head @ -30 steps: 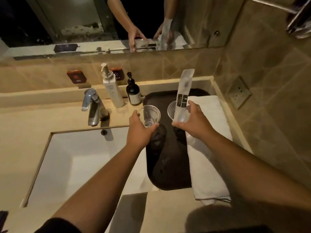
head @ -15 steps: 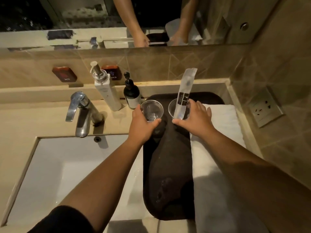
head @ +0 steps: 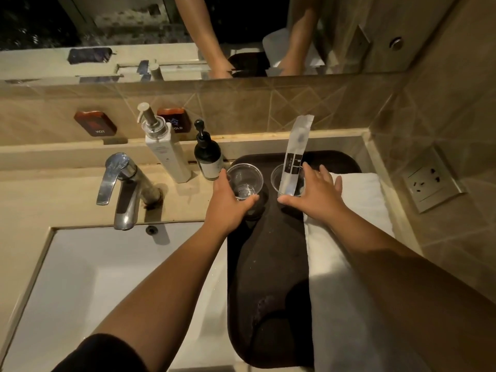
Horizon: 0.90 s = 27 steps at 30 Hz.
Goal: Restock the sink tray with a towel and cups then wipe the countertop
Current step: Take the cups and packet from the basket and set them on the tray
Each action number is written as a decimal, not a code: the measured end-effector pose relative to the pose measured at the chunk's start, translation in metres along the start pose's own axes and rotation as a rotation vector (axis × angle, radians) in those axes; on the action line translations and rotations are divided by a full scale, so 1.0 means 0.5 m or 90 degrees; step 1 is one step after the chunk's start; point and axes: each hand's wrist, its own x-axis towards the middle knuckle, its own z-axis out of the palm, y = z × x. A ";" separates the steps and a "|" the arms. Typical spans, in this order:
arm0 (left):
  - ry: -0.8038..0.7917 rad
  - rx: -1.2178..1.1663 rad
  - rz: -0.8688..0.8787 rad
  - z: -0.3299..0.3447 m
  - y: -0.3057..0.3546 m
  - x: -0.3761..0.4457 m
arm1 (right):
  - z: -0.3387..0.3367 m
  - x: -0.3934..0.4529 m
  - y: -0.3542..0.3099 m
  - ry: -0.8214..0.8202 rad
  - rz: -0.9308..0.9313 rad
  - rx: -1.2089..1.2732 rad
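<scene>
A dark oval tray [head: 265, 264] lies on the counter to the right of the sink. Two clear plastic cups stand at its far end. My left hand [head: 228, 205] grips the left cup [head: 244, 181] from the near side. The right cup [head: 287, 181] holds an upright wrapped toothbrush packet [head: 295, 154]. My right hand [head: 314, 194] is beside that cup with fingers spread and straight; the thumb lies at its near side. A folded white towel [head: 346, 277] lies along the tray's right side, under my right forearm.
A white pump bottle [head: 167, 154] and a dark pump bottle [head: 208, 159] stand against the back ledge left of the tray. The chrome faucet [head: 120, 189] overhangs the white basin [head: 94, 291]. A wall socket [head: 432, 181] is at the right. The mirror [head: 188, 36] runs above.
Both cups came down from the air to the tray's far end. My right hand's fingers have loosened and spread off the right cup. The camera view shifted forward and down.
</scene>
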 end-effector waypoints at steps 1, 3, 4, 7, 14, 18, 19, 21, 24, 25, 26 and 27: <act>-0.006 0.000 0.001 0.000 0.000 0.000 | 0.001 0.000 0.002 -0.006 0.001 0.004; -0.016 0.006 0.006 0.000 -0.001 0.001 | 0.002 0.000 0.005 -0.013 0.003 0.015; -0.019 0.010 0.007 -0.001 -0.001 0.002 | 0.002 0.001 0.006 -0.015 0.004 0.019; -0.017 0.013 0.005 -0.001 0.001 0.005 | 0.003 0.003 0.008 -0.018 0.007 0.027; -0.015 0.001 0.014 0.000 -0.003 0.000 | -0.003 0.003 0.015 -0.030 -0.009 0.051; -0.009 -0.002 0.019 -0.001 -0.007 -0.007 | -0.025 0.010 0.010 -0.004 0.002 0.136; -0.007 -0.003 0.021 -0.001 -0.009 -0.008 | -0.033 0.015 0.008 0.003 0.005 0.159; -0.005 -0.005 0.022 -0.002 -0.014 -0.007 | -0.049 0.030 0.003 0.000 0.014 0.204; 0.001 -0.002 0.019 0.000 -0.022 -0.002 | -0.069 0.058 -0.007 -0.020 0.024 0.296; 0.004 -0.001 0.017 0.000 -0.024 0.000 | -0.073 0.066 -0.013 -0.023 0.024 0.328; 0.007 0.001 0.016 0.001 -0.026 0.001 | -0.076 0.074 -0.019 -0.022 0.023 0.359; 0.009 0.004 0.015 0.002 -0.028 0.003 | -0.078 0.082 -0.027 -0.019 0.023 0.385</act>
